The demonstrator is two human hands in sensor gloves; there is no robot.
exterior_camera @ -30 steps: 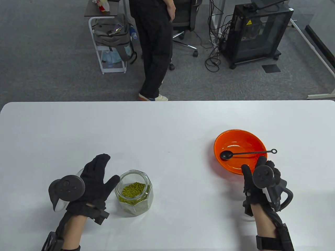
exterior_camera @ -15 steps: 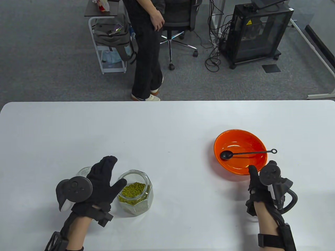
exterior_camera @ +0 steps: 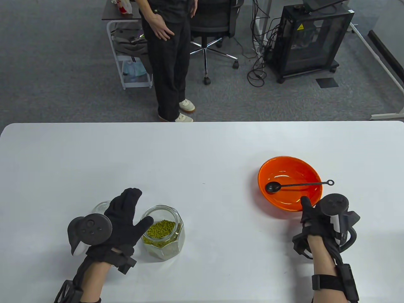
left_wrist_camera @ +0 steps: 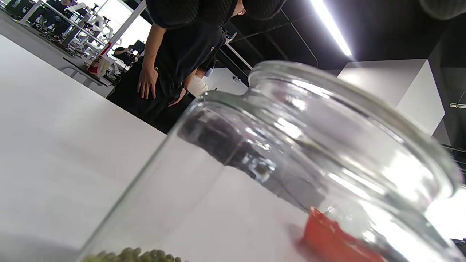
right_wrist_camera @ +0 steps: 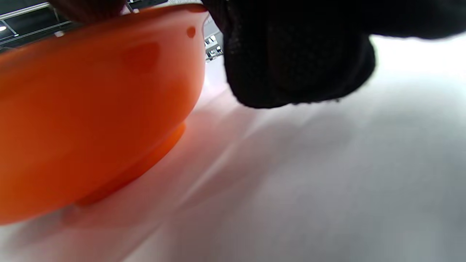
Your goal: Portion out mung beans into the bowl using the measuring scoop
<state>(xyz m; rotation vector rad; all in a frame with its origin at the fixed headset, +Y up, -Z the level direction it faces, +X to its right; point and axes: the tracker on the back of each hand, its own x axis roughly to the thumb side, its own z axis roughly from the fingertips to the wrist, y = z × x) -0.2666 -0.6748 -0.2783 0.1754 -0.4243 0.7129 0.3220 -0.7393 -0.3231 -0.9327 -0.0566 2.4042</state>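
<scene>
Table view: orange bowl (exterior_camera: 290, 183) on white table (exterior_camera: 202, 151), black measuring scoop (exterior_camera: 296, 185) lying inside it; glass jar (exterior_camera: 162, 232) of mung beans (exterior_camera: 159, 230), lidless. Left hand (exterior_camera: 121, 222) spread flat beside jar, thumb at its rim. Right hand (exterior_camera: 315, 217) at bowl's near rim, grasp undeterminable

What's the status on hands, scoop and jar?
Left hand open beside the open jar of mung beans. Right hand at the orange bowl rim, grip unclear. Scoop lies untouched in bowl. Nothing in the way.
</scene>
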